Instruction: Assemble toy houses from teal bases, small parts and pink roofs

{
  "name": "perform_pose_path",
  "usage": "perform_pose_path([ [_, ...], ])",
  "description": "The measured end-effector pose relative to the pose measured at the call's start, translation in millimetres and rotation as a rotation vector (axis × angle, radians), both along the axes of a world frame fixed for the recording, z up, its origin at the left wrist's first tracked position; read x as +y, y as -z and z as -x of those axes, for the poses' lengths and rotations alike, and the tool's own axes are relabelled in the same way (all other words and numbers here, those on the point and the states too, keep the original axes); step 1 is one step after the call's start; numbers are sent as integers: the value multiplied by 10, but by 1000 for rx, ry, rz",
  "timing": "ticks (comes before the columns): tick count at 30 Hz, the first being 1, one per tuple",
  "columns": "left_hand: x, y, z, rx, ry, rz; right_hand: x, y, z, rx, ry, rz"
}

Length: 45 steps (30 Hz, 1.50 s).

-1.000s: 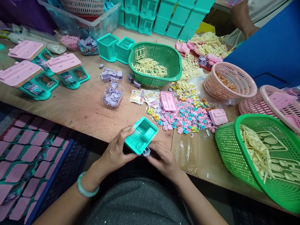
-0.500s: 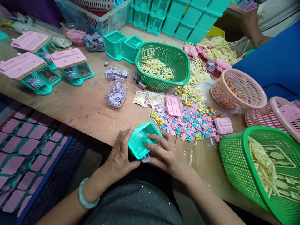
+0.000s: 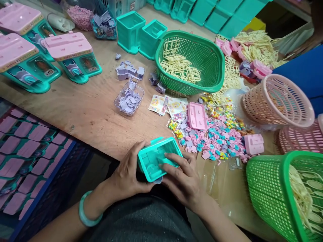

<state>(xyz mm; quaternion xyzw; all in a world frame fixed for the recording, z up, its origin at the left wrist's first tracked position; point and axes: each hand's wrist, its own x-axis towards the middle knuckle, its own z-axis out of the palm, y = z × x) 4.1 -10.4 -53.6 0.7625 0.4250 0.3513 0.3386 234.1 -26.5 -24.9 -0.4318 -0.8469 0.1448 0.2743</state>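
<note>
Box (image 3: 156, 152) nr tbl edge (image 3: 96, 145)

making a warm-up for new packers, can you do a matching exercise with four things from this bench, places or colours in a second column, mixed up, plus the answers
Column one
1. tilted teal box
2. bracelet
3. printed sheets
4. small swirls

Column two
A. on the table, beside a pink lid
B. pink and blue, in a loose heap
C. between the left hand and the right hand
D. pale green, worn on the left arm

Right pairs: 1-C, 2-D, 3-A, 4-B
</note>
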Motion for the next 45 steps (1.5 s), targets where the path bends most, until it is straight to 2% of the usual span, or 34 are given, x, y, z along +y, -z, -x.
perform_pose_path([
  [4,23,-1,12,-18,-6,-55,26,-14,21,14,-22,41],
  [6,69,-32,25,-47,-44,-11,70,-66,60,36,14,42],
  [8,143,-91,50,-136,-64,163,142,-150,111,85,56,44],
  [12,270,-277,82,-552,-54,733,304,-310,195,241,139,94],
  [14,274,-360,59,-681,-88,856,347,-315,231,292,160,139],
  [17,214,-424,-19,-706,-160,866,329,-227,299,335,201,202],
  [20,126,-433,-101,-679,-176,811,230,-146,367,372,270,221],
  [25,72,-415,-134,-598,-159,708,92,-172,459,390,333,170],
  [30,129,-433,-67,-617,-140,779,60,-178,476,437,328,145],
  [33,166,-418,-10,-691,-134,869,11,-108,248,540,325,146],
  [35,189,-392,17,-726,-143,918,-11,-41,-34,552,436,112],
  [37,209,-369,22,-739,-147,947,5,28,-341,451,581,47],
  [39,224,-363,5,-746,-141,965,67,86,-569,286,632,3],
  [42,235,-382,-29,-771,-155,974,217,142,-656,111,575,-19],
  [45,234,-399,-28,-814,-178,966,370,171,-544,25,543,-22],
])
